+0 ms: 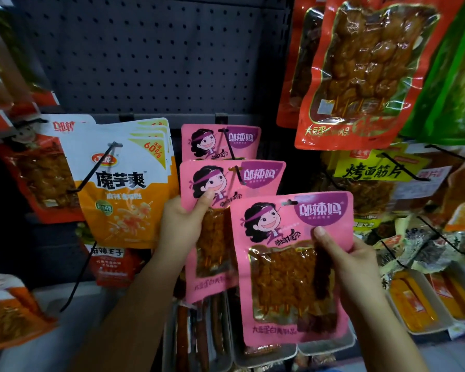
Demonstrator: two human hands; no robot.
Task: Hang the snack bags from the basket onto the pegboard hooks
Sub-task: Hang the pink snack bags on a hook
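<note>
The left hand [181,224] pinches the bag [226,183] on the hook [238,174]. The right hand [355,264] pinches a second bag [290,264] at 5 o'clock; line its slot (top centre) up with the hook tip.

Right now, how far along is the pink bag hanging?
Done: one pink bag hangs on the hook. In hand: left hand holds a second bag with the hook through its hole; right hand grips a third bag, unhung. Basket isn't visible.
</note>
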